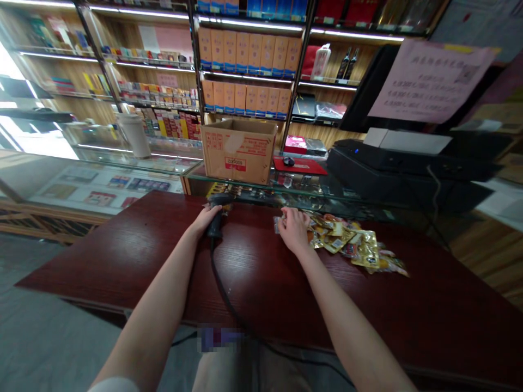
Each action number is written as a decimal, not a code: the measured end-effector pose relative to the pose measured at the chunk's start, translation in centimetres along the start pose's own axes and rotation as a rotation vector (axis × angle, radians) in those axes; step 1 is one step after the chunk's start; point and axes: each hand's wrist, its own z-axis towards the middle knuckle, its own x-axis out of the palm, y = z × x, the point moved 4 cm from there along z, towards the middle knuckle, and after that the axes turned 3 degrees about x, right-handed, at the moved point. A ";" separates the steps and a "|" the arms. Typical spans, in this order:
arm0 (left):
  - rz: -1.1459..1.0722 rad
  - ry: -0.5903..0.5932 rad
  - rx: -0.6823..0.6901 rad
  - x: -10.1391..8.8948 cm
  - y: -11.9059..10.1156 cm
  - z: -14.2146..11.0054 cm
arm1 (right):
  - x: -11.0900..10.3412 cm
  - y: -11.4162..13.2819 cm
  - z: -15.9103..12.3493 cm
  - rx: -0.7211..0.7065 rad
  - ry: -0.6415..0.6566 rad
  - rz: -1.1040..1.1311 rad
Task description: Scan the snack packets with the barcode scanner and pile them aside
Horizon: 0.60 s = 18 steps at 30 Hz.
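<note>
Across the dark red wooden counter (pixel 261 288): left hand (pixel 203 219), right hand (pixel 295 227) well apart.
Heap of glossy gold and clear plastic packets (pixel 354 244): right of the right hand, the nearer hand; long axis crosswise.
Black corded handheld scanner (pixel 214 226): gripped in left hand.
Right hand: curled; any hold, cannot tell.

Between scanner (pixel 214 225) and packets (pixel 341 238) lies room; the carton (pixel 241 155) blocks beyond.

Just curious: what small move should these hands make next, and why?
The right hand should perhaps bring a gold packet from the pile towards the corded scanner. The left hand holds that scanner, and the right is at the pile's left end, though whether it grips one is unclear.
</note>
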 end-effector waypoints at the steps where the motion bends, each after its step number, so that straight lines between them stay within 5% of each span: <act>1: -0.003 0.032 -0.015 0.1 -0.1 -0.4 | 0.2 0.1 -0.1 -0.006 0.015 0.025; 11: -0.193 0.382 -0.242 2.9 -1.6 -5.5 | 0.6 1.8 -0.5 -0.048 0.048 0.126; 18: -0.460 0.291 -0.277 0.9 -3.6 -5.7 | 3.5 3.6 0.6 -0.131 0.328 0.300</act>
